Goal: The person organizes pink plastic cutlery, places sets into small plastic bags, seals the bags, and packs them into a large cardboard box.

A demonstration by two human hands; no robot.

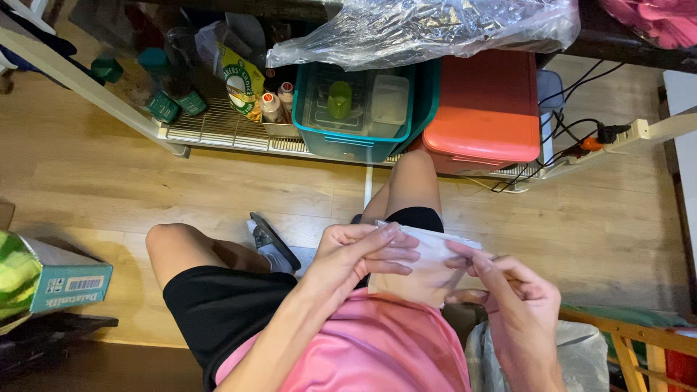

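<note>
Head camera looks down on a seated person whose left hand and right hand both pinch a small clear plastic pouch, held above the lap just in front of the pink shirt. Both hands are closed on its upper edge, fingers on either side. It looks like the pouch is being worked open; that calls for a steady pull apart along the edge. Beyond lie the wooden floor, a teal bin and an orange box.
</note>
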